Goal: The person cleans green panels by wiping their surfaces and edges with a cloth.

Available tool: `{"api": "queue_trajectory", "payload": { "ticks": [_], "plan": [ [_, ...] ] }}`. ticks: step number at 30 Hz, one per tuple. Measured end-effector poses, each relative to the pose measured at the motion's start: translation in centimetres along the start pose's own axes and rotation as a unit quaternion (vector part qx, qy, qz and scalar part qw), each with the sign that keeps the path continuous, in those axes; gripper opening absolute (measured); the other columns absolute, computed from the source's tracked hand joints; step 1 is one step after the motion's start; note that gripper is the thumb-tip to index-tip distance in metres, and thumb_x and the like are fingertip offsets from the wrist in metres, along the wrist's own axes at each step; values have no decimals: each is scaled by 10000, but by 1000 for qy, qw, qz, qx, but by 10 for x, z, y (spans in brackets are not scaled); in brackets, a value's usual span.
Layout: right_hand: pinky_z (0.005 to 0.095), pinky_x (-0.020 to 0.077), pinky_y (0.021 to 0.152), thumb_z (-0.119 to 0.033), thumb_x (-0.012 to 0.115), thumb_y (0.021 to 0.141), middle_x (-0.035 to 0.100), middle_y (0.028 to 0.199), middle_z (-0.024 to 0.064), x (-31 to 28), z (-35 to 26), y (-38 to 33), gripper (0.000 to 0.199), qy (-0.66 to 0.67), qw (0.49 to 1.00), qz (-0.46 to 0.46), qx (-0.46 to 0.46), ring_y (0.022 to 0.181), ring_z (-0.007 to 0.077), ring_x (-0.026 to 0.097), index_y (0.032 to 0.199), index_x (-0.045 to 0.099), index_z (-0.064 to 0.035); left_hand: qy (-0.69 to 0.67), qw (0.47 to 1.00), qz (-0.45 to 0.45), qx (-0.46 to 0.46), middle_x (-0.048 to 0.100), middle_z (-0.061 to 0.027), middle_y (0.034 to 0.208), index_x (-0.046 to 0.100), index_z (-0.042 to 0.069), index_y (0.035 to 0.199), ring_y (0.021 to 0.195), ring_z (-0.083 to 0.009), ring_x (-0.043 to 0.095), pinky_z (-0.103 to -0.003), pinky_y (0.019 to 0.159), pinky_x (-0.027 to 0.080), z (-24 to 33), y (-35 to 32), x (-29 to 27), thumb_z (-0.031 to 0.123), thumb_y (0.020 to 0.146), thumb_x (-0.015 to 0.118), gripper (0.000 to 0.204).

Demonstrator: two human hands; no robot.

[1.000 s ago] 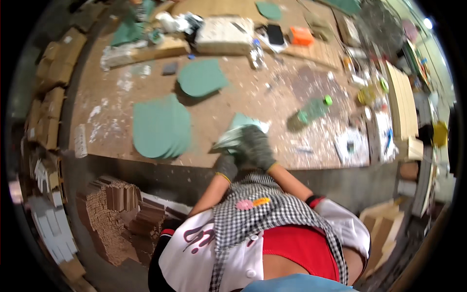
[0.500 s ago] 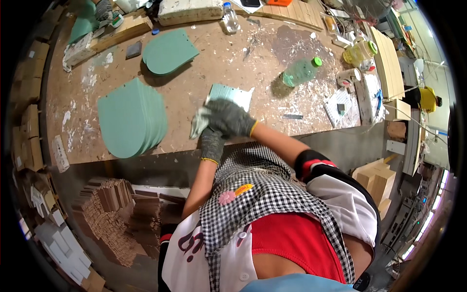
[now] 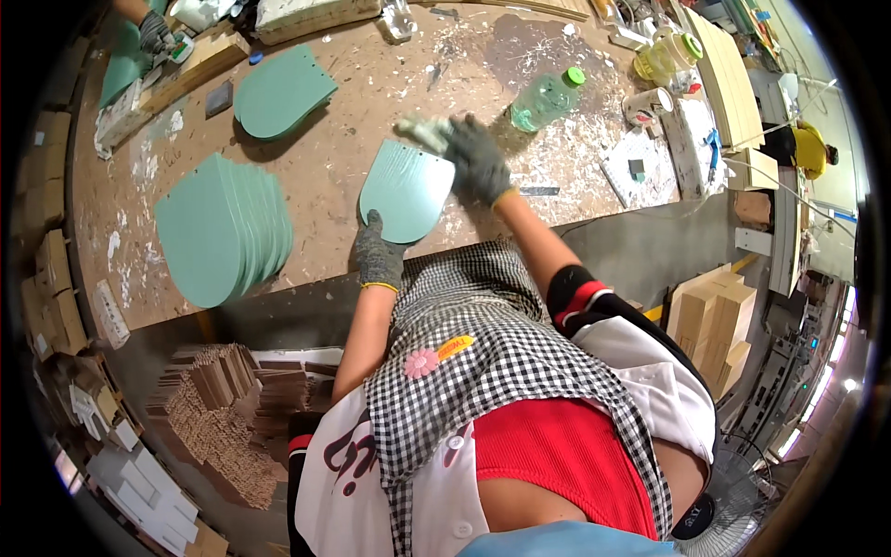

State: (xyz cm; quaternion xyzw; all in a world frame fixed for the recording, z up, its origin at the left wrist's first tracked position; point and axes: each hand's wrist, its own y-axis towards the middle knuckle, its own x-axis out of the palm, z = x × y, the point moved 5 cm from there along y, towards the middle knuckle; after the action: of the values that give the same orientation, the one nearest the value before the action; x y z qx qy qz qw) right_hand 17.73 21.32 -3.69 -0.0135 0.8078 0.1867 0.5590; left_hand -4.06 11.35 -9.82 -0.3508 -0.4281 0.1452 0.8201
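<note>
A pale green, U-shaped panel (image 3: 408, 190) with a shiny surface lies at the near edge of the workbench, its rounded end toward me. My left hand (image 3: 379, 252), in a dark grey knit glove, grips that rounded end, thumb on top and fingers hidden beneath. Past the panel's right side is my gloved right hand (image 3: 478, 162), over the bench. A crumpled whitish rag (image 3: 425, 132) sticks out to the left from its fingers. To the left stands a fanned stack of green panels (image 3: 223, 227), with a smaller group of panels (image 3: 283, 91) beyond it.
A green-capped bottle (image 3: 546, 97) stands right of my right hand, near a metal strip (image 3: 539, 191). Farther right are a yellowish bottle (image 3: 666, 58), a paint-stained cup (image 3: 647, 107) and a white board (image 3: 640, 167). Another person's gloved hand (image 3: 155, 33) shows at the far left.
My right hand has moved right and away with the rag, uncovering the panel. My left hand has come out from beneath it and shows at the panel's near end. The view has shifted slightly.
</note>
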Motion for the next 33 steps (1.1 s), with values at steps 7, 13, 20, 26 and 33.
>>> {"api": "queue_trajectory", "payload": {
  "ticks": [7,13,20,26,33],
  "plan": [
    [386,512,946,-165,608,942,673,1176,163,-41,28,-29,344,339,899,146,235,1085,311,642,1272,637,-72,123,975,37,-183,593,-256,1273,494,-43,1339,1144,-429,591,-528,1027,482,1,-55,-19,298,1026,515,464],
    [371,519,908,-255,697,914,655,1110,180,-56,-29,-99,414,362,854,98,360,1035,285,642,1228,629,5,726,660,-85,172,686,-172,1150,613,2,1210,1015,-357,667,-396,891,544,69,-73,72,303,997,523,379],
    [392,526,834,-228,737,834,653,1011,148,-53,-75,-102,275,233,925,-103,283,951,322,640,1038,729,-44,842,334,12,424,385,-131,1548,560,106,1376,1422,-278,361,-460,1197,229,24,22,92,311,975,515,452],
    [409,510,835,-326,676,814,687,919,170,-11,-27,-33,309,163,944,-51,283,887,326,646,933,761,-54,843,283,-61,453,523,-67,1457,590,123,1345,1409,-276,375,-502,1199,202,14,35,92,313,976,482,429],
    [398,522,795,-325,689,862,686,909,169,-11,-32,-56,292,132,954,-70,260,834,317,650,923,737,-43,881,273,-38,384,457,-57,1514,528,169,1419,1433,-293,333,-486,1214,177,15,34,94,322,938,559,506]
  ]
}}
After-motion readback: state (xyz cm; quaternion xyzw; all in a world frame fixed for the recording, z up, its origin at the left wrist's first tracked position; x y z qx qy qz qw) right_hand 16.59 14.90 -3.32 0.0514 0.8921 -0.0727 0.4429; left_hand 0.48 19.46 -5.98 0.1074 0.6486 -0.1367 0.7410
